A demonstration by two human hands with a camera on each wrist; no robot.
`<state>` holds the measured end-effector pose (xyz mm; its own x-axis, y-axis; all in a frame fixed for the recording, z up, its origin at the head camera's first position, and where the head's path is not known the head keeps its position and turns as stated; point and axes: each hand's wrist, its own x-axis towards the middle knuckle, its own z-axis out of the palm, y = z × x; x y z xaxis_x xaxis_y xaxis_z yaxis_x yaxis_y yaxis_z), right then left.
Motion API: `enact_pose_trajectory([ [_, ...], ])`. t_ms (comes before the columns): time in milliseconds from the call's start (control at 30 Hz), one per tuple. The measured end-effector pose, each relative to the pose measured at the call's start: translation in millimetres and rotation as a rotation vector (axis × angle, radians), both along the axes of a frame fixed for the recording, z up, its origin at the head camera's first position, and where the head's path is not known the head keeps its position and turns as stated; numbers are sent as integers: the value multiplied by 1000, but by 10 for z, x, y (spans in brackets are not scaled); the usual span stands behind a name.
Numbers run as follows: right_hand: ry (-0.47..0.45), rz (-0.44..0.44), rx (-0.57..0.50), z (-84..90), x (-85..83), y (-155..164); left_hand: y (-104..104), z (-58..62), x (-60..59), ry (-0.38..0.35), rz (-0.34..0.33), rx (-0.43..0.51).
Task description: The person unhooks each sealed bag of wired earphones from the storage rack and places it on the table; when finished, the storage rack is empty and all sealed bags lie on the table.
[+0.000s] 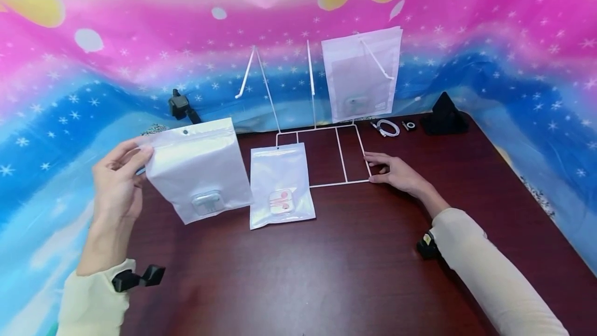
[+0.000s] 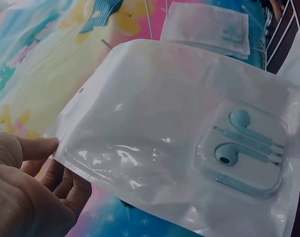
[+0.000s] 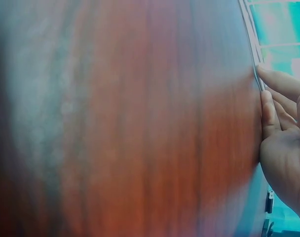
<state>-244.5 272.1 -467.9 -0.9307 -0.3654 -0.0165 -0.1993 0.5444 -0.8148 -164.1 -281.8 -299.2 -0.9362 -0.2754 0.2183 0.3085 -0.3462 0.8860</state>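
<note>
My left hand (image 1: 116, 180): I hold a clear bag (image 1: 198, 167) by its top corner, thumb on one side and fingers behind it. The bag is up in the air, tilted, over the left part of the worktop (image 1: 326, 263).
Inside the bag: a small clear box with blue earphones (image 2: 243, 145), down near the bottom.
My right hand (image 1: 396, 172): it lies flat on the worktop with fingers out straight. It holds nothing. The fingertips touch the front corner of the white wire stand (image 1: 333, 154).
Second bag (image 1: 281, 185): it lies flat on the worktop, just beside the bag I hold. It has pink earphones in it.
Hanging bags (image 1: 361, 74): they hang on the right hook of the stand, at the back.
White cable (image 1: 387, 127): it sits coiled on the worktop behind my right hand.
</note>
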Motion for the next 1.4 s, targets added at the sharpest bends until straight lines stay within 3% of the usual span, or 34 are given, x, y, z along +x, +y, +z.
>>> enact_pose_trajectory([
  [233, 5, 0, -6, -1, -11, 1, -251, -80, 11, -75, 11, 30],
  [567, -5, 2, -16, 11, 2, 6, -497, -163, -200, -345, 163, -165],
  [733, 12, -5, -5, -10, -4, 2, -584, -250, -360, -429, 175, -259],
  [1033, 9, 0, -27, -8, -7, -3, -648, -529, -681, -590, 198, -421],
  [1400, 1, -2, -33, -7, -8, 0, -636, -983, -853, -721, 139, -542],
])
